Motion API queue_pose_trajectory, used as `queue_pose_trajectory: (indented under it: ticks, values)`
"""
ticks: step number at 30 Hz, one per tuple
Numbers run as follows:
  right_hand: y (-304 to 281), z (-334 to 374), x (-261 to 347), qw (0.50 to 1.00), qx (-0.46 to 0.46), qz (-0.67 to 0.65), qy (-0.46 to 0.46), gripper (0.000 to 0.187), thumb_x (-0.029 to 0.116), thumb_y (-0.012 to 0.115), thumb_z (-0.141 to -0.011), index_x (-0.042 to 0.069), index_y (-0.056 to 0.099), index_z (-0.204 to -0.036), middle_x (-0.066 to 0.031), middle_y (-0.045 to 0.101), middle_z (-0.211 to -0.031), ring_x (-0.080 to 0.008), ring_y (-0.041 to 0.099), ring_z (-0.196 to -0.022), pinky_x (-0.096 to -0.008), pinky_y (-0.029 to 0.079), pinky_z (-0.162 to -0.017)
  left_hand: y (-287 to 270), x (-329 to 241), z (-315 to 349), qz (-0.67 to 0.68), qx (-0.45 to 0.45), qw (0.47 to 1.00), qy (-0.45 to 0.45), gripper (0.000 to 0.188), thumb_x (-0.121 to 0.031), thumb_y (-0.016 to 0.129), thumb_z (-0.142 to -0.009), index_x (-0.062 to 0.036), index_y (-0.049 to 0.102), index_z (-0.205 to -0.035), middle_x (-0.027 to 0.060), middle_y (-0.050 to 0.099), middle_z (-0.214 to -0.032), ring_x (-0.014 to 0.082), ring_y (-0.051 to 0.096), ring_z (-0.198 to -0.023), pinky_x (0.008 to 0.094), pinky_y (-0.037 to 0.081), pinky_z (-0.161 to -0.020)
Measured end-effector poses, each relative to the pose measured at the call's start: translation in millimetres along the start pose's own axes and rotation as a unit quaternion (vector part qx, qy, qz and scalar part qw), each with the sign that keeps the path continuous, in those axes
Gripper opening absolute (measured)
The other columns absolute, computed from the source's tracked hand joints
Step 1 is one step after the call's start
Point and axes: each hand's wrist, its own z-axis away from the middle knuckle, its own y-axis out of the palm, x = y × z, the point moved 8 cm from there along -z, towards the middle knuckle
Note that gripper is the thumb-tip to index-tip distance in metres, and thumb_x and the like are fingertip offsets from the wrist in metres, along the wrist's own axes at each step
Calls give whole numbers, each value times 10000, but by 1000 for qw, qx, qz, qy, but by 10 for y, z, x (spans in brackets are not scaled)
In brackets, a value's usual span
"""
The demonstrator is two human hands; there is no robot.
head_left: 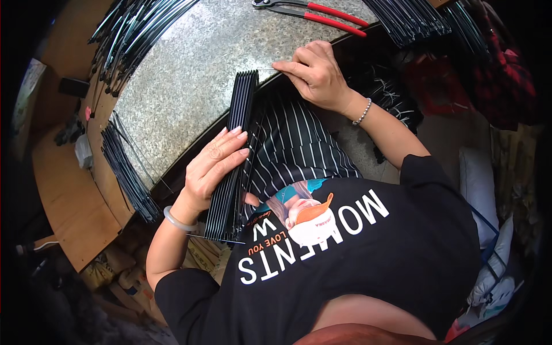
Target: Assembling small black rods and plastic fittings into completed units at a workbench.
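Observation:
My left hand (215,164) is wrapped round a flat row of slim black metal rods (230,190), fingers on top and the thumb tip showing on the far side. The rods lie side by side, slanting from my waist up to the table's edge. Past their upper end, my right hand (313,72) pinches a thin wire (265,69) that runs out sideways from the rod tips. A second thin wire (216,239) crosses the lower end of the rods and sticks out on both sides.
Pliers with red handles (333,21) lie on the speckled grey tabletop (198,69). Bundles of black rods rest at the far left (135,37), near left (127,167) and far right (405,20). A wooden board (75,195) stands at the left. White sacks (477,178) are at the right.

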Motion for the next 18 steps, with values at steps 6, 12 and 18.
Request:
queue_pose_trajectory:
  ticks: [6,12,18]
  values:
    - [-11,10,18,1000,4,3,-9,219,100,694,-738,148,692,-951,14,459,-694,-165,482,-722,-313,345,-807,4,-4,12,3,-13,1000,-4,572,-400,727,-679,22,614,-1048,220,606,-1112,363,566,-1099,479,415,-971]
    - [2,-5,39,1000,10,-9,-18,233,96,695,-734,151,694,-960,13,453,-691,-163,479,-723,-307,343,-807,31,25,44,-9,-9,1000,9,553,-390,722,-684,20,621,-1042,218,605,-1119,361,565,-1102,480,415,-972]
    - [-3,12,-2,1000,12,-12,-7,231,94,692,-736,154,698,-959,13,450,-689,-163,479,-726,-309,344,-810,12,7,27,2,-15,1000,-5,538,-378,718,-686,19,625,-1037,214,607,-1119,361,563,-1104,483,414,-971]
